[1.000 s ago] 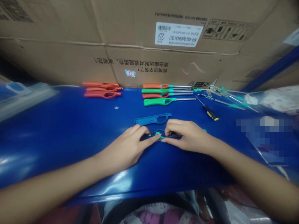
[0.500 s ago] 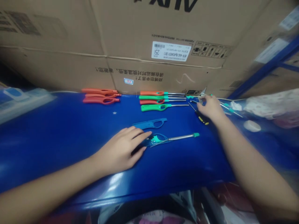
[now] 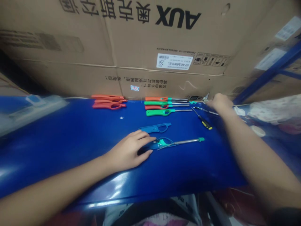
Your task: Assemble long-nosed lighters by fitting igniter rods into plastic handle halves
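On the blue tabletop (image 3: 70, 131) lies an opened blue lighter (image 3: 175, 143), its teal mechanism (image 3: 161, 143) bared and its metal tube (image 3: 187, 141) pointing right. My left hand (image 3: 134, 149) curls halfway round its left end, holding it between thumb and fingers. Just beyond sits a loose blue handle shell (image 3: 152, 128). My right hand (image 3: 218, 102) is well away, past the screwdriver (image 3: 205, 122), beside a small teal piece (image 3: 193, 102); its fingers blur, so I cannot tell how open they are or whether they grip anything
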`<state>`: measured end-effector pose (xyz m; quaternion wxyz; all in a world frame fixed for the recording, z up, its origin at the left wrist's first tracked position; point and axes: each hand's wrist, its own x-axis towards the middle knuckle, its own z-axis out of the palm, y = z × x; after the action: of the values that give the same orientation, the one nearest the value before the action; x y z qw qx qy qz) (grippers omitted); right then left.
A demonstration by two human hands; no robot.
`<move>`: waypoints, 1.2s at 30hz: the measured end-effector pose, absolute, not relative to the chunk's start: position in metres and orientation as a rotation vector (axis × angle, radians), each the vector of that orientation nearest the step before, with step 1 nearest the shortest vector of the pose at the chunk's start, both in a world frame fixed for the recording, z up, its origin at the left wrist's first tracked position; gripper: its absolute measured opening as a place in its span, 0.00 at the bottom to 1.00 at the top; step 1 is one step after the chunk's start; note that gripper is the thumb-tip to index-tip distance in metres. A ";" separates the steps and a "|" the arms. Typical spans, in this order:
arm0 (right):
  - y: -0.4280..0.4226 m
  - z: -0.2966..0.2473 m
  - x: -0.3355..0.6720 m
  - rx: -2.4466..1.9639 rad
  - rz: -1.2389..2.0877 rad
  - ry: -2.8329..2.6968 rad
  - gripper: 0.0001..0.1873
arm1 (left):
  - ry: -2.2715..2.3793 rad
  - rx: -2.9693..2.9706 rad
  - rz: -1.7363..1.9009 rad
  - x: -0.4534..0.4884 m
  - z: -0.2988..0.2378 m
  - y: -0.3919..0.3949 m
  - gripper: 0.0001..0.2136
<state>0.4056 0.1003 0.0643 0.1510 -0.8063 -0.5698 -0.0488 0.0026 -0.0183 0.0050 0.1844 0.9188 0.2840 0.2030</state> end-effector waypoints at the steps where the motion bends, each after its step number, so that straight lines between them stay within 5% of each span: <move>1: 0.095 0.071 0.400 -2.363 -0.129 -1.582 0.13 | 0.801 2.575 0.601 0.003 0.005 -0.019 0.19; 6: 0.043 0.079 0.331 -2.145 0.141 -1.773 0.12 | 0.851 2.415 0.835 0.008 0.006 -0.023 0.16; 9: -0.003 0.063 0.274 -1.566 0.459 -1.979 0.11 | 0.923 2.181 0.994 0.013 0.009 -0.029 0.15; 15: -0.051 0.033 0.227 -0.994 0.502 -2.205 0.06 | 0.882 1.718 1.104 0.021 0.011 -0.040 0.10; 26: -0.030 0.023 0.257 -1.056 0.603 -2.578 0.05 | 0.895 1.552 1.089 0.018 0.003 -0.027 0.09; 36: -0.029 0.019 0.258 -1.024 0.715 -2.419 0.01 | 0.914 2.136 1.096 0.011 0.002 -0.024 0.08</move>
<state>0.2575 -0.0291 0.0185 0.2079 -0.3679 -0.8692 0.2567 0.0112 -0.0236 0.0020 0.2825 0.7976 0.3414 0.4092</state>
